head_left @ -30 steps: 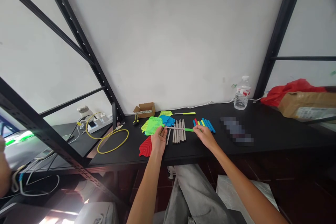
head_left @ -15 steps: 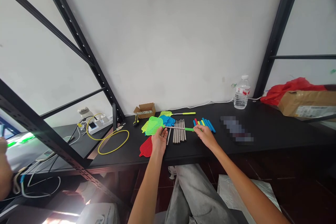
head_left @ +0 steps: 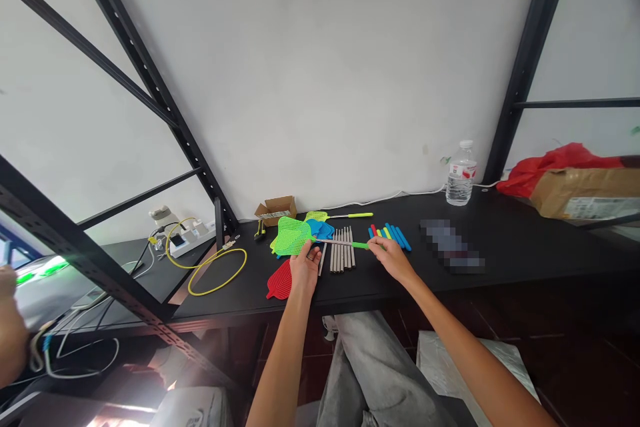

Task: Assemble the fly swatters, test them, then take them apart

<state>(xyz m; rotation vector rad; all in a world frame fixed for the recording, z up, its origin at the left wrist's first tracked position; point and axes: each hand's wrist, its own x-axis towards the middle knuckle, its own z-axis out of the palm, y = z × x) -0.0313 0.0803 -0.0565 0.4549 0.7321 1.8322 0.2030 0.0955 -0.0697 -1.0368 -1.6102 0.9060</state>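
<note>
A green fly swatter [head_left: 293, 236] is held level above the table between my two hands. My left hand [head_left: 305, 263] is closed on it where the mesh head meets the metal rod. At the other end, my right hand [head_left: 387, 255] grips the green handle. Beneath and behind lie blue swatter heads [head_left: 323, 231], and a red swatter head [head_left: 280, 280] rests left of my left wrist. Several metal rods [head_left: 342, 255] lie side by side under the held swatter. Blue, yellow and red handles [head_left: 397, 237] sit just beyond my right hand. A yellow swatter [head_left: 345, 215] lies at the back.
An open cardboard box [head_left: 276, 209] stands by the wall. Left are a yellow cable [head_left: 217, 292] and a power strip [head_left: 193, 237]. A water bottle [head_left: 461, 175], a blurred-out object [head_left: 450, 245] and a carton [head_left: 585, 195] are right. Another person's hand [head_left: 10, 327] shows far left.
The swatter head has turned slightly and lifted a little in my left hand. Both hands keep hold of the swatter in nearly the same place.
</note>
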